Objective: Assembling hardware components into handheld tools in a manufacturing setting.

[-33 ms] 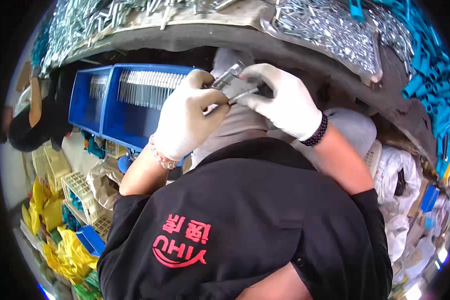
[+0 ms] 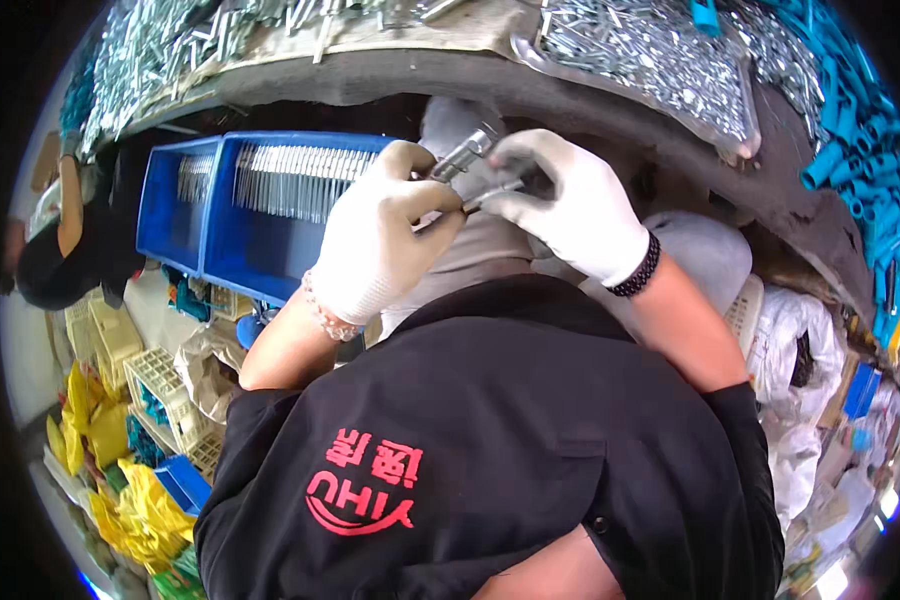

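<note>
In a white glove, my left hand (image 2: pixel 385 225) is closed on a silver cylindrical metal piece (image 2: pixel 465 155) that juts up and to the right past its fingers. Opposite it, my right hand (image 2: pixel 575 205), also gloved, pinches a thin metal piece (image 2: pixel 498 190) between thumb and fingers, its inner end close to my left fingertips. Motion blurs the right fingertips, and I cannot tell whether the two metal pieces touch. Both hands are above my grey-clad lap, in front of the bench edge.
Left of my hands, blue bins (image 2: pixel 280 250) hold rows of slender metal parts (image 2: pixel 295 180). Across the bench lie heaps of silver metal pieces (image 2: pixel 650 65) and teal tubes (image 2: pixel 855 150). Another person (image 2: pixel 65 250) works at the far left. Crates (image 2: pixel 165 390) and yellow bags (image 2: pixel 145 505) stand lower left.
The right fingers have shifted slightly around the thin piece, and the cylindrical piece has tilted a little. Both hands stay in nearly the same place.
</note>
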`<state>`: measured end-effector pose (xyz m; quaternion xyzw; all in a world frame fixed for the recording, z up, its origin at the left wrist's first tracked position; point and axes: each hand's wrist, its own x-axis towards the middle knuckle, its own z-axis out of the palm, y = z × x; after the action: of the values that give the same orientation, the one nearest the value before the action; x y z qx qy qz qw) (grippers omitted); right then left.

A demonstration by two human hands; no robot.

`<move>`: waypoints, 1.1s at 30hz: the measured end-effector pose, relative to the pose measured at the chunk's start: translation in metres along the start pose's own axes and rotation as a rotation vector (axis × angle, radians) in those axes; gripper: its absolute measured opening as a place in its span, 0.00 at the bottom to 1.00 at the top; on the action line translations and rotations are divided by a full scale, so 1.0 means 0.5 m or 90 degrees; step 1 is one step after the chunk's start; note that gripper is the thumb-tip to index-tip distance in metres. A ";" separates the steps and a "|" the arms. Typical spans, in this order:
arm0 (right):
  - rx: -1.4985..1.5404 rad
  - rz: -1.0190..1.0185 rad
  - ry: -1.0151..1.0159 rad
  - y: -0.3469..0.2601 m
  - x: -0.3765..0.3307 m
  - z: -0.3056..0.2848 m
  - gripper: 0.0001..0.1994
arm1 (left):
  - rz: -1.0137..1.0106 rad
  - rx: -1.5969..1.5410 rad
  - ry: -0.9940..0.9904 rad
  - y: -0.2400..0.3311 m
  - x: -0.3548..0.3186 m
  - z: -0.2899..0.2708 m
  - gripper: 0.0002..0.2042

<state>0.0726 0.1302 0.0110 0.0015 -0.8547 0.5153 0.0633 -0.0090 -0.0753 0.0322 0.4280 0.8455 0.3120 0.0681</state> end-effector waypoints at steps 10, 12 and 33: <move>0.074 0.009 0.065 0.064 -0.138 -0.034 0.15 | 0.171 0.037 -0.070 0.091 0.056 0.073 0.05; 0.096 0.029 0.054 0.076 -0.151 -0.038 0.13 | 0.156 -0.016 -0.119 0.098 0.062 0.077 0.05; 0.033 0.203 0.117 0.054 -0.143 -0.119 0.10 | -0.329 -0.597 -0.332 0.046 0.059 0.067 0.17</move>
<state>0.1482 0.1909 0.0070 -0.1794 -0.8211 0.5387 0.0586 0.0013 -0.0270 0.0234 0.1948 0.6493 0.5100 0.5294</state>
